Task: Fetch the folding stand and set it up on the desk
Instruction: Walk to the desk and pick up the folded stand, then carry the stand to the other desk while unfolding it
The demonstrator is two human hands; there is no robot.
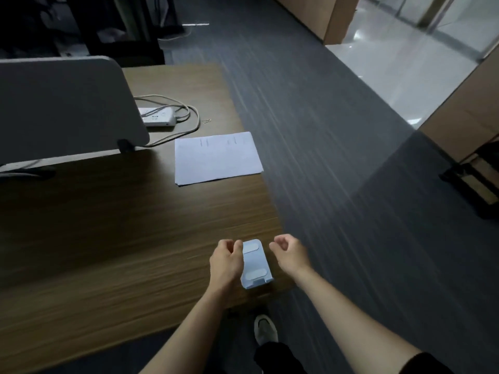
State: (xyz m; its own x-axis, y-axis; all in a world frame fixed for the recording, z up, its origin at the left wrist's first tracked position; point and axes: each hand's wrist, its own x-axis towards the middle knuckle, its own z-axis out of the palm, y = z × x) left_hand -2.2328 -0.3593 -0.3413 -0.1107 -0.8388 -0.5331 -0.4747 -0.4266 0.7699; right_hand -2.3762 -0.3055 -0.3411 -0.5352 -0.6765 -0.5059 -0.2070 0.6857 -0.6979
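A small light-blue folding stand (255, 264) with two pale oval pads sits on the wooden desk (121, 225), close to its right front corner. My left hand (226, 259) is at the stand's left edge, with thumb and fingers touching its top left corner. My right hand (290, 255) hovers just right of the stand, fingers loosely curled, a small gap between it and the stand. The stand's lower lip points toward me.
A sheet of white paper (217, 157) lies farther back on the desk. Behind it are a white power strip (159, 118) with a looped cable and a grey divider panel (64, 109). Dark carpet (351, 157) runs right of the desk; my shoe (266, 329) is below.
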